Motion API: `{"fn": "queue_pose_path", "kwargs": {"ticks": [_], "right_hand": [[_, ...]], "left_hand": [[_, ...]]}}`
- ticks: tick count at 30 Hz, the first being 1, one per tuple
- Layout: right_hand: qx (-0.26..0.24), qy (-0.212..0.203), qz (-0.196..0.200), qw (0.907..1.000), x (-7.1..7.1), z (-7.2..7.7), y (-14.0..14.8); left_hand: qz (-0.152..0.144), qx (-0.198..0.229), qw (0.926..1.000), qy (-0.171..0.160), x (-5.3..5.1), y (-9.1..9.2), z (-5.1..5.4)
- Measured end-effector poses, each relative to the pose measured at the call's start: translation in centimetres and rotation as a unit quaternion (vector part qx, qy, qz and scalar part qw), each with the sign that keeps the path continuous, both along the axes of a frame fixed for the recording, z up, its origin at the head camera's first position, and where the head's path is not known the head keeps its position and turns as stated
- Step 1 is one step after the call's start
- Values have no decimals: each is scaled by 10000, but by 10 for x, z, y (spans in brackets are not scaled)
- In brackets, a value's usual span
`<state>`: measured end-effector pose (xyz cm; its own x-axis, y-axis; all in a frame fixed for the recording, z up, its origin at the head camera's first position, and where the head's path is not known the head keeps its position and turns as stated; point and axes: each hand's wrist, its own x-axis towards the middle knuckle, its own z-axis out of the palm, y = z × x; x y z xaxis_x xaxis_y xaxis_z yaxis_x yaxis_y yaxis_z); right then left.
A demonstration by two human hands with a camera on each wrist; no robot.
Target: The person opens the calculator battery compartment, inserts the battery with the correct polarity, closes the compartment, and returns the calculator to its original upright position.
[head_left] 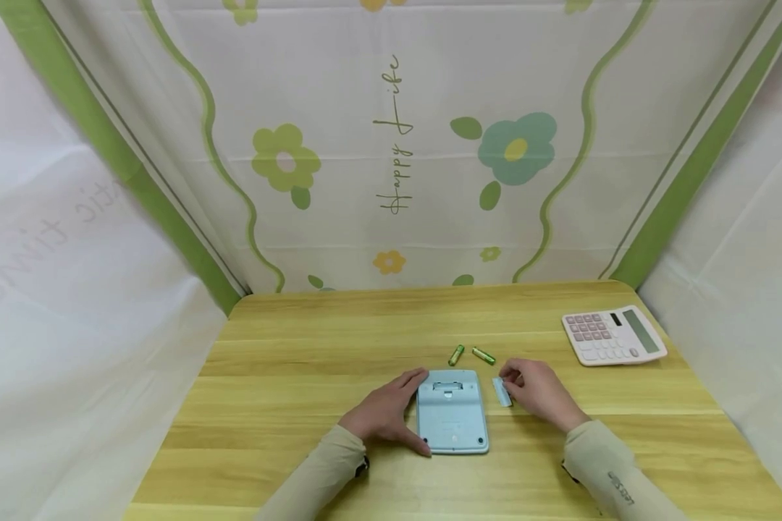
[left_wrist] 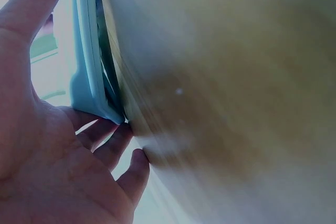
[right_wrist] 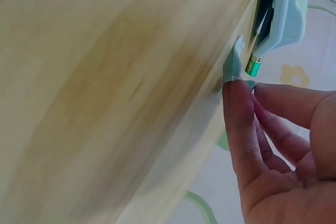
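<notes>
head view high, facing forward and down, wrist views close, skimming the table (head_left: 287,362), all sharing the blue device (head_left: 452,420)

Pale blue device (head_left: 452,423) in the grip of the left hand (head_left: 381,416); same pale blue on the cover (head_left: 502,395) pinched by the right hand (head_left: 539,391). Just beyond that pinch, two green batteries (head_left: 456,354); right of it, pale pink calculator (head_left: 615,354), dustier pink keys (head_left: 588,328). Below both hands, streaked yellow-brown tabletop (head_left: 326,333).
</notes>
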<state>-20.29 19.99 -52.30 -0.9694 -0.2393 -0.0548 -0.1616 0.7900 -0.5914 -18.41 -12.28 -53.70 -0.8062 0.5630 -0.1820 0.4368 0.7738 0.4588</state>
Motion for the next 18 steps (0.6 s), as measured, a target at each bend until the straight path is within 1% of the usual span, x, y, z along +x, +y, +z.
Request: {"fn": "queue_pose_path", "kwargs": {"ticks": [8,15,18], "right_hand": [[59,163,24,9998,3,-1,0],[23,72,-221,9997,-3,4,-4],[-19,162,-278,9995,-7,7,-8]], "left_hand": [[-5,-13,10000,-48,0,0,1],[6,-49,10000,-51,0,0,3],[-1,-61,10000,-63,0,1,4]]}}
